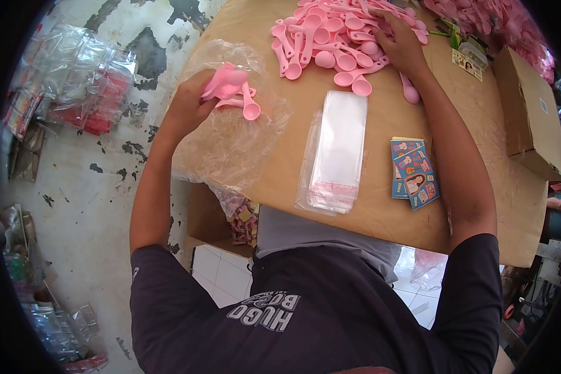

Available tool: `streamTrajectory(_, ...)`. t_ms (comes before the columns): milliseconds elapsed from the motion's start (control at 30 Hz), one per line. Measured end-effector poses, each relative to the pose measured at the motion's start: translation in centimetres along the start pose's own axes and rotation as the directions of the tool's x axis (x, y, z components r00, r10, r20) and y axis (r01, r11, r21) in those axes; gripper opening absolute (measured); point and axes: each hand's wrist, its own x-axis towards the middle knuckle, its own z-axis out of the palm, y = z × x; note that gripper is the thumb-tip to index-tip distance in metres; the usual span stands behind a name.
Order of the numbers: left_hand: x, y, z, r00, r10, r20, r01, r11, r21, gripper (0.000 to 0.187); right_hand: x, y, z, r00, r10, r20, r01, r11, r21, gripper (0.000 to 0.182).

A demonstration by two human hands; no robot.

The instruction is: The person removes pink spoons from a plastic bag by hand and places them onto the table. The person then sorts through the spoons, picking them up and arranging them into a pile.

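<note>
My left hand (192, 103) is closed around several pink plastic measuring spoons (232, 81), held over a crumpled clear plastic sheet at the table's left side. One small round bowl points down and to the right from the bunch. My right hand (402, 47) reaches into the right side of a heap of pink spoons (321, 31), its thumb and fingers apart and touching or just above the spoons. Beneath that wrist lies a single pink spoon (410, 90). Between my arms rests a stack of clear plastic bags (340, 146). Printed blue cards (414, 174) lie beside my right forearm.
The brown-covered table (274, 181) carries the crumpled plastic sheet (249, 149). A cardboard box (527, 112) stands at the right edge, with more pink pieces (498, 25) behind it. Packs of clear plastic (84, 81) lie at left. Under the table sits another open box (209, 218).
</note>
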Motion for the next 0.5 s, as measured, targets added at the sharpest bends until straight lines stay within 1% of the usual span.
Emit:
streamTrajectory(33,0.1,-0.1,0.1,0.999,0.031,0.038,-0.031,0.999,-0.007,0.038,0.0,-0.1,0.0,1.000,0.007,0.000,-0.007,1.000,0.005,0.043)
streamTrajectory(67,0.2,-0.4,0.2,0.999,0.032,0.038,-0.032,0.999,-0.007,0.038,0.0,-0.1,0.0,1.000,0.015,0.000,-0.015,1.000,0.009,0.043)
streamTrajectory(133,0.4,-0.9,0.5,0.986,0.042,0.160,-0.045,0.999,0.013,0.043,-0.1,-0.4,-0.1,1.000,0.019,0.000,-0.019,1.000,0.016,0.043)
streamTrajectory(167,0.5,-1.2,0.7,0.986,0.042,0.159,-0.045,0.999,0.013,0.043,-0.1,-0.5,-0.2,1.000,0.023,0.001,-0.023,0.999,0.022,0.043)
streamTrajectory(233,0.8,-1.2,1.4,0.978,0.042,0.202,-0.065,0.992,0.111,0.050,-0.1,-0.6,-0.3,1.000,0.025,0.006,-0.026,0.999,0.019,0.043)
streamTrajectory(333,1.5,-1.4,1.9,0.977,0.023,0.211,-0.056,0.987,0.153,0.055,-0.1,-0.4,-0.2,1.000,0.021,0.008,-0.021,1.000,0.004,0.043)
streamTrajectory(367,1.8,-1.5,1.9,0.977,0.024,0.212,-0.057,0.987,0.152,0.055,-0.1,-0.3,-0.2,1.000,0.015,0.005,-0.015,1.000,-0.008,0.043)
streamTrajectory(433,2.3,-1.6,1.9,0.958,-0.011,0.285,-0.052,0.976,0.213,0.054,-0.2,-0.6,-0.3,1.000,0.024,0.002,-0.024,1.000,0.007,0.043)
streamTrajectory(500,2.9,-2.0,2.2,0.948,-0.032,0.317,-0.030,0.982,0.188,0.053,-0.2,-0.8,-0.3,1.000,0.030,-0.001,-0.030,0.999,0.022,0.043)
